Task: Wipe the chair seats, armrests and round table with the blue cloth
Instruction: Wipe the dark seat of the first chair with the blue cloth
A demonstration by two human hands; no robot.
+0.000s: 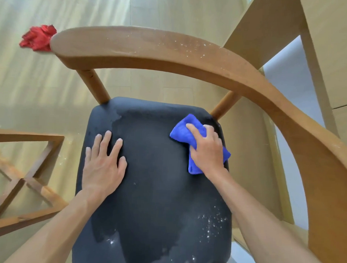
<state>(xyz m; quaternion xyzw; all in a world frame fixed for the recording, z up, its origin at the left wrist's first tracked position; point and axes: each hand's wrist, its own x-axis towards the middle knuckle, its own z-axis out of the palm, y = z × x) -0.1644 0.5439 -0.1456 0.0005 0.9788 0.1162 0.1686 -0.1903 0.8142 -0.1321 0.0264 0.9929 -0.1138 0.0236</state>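
A dark padded chair seat (153,170) fills the middle of the view, with white specks near its front right and a damp-looking patch across the middle. My right hand (207,150) presses a folded blue cloth (183,129) onto the seat's far right corner. My left hand (103,162) lies flat on the seat's left side, fingers spread, holding nothing. The curved wooden armrest and back rail (171,52) arcs over the seat from the far left to the right, dusted with white crumbs.
A crumpled red cloth (37,38) lies on the pale wood floor beyond the rail's left end. A wooden cross-braced frame (27,177) stands at the left. Light wooden furniture (270,26) rises at the upper right.
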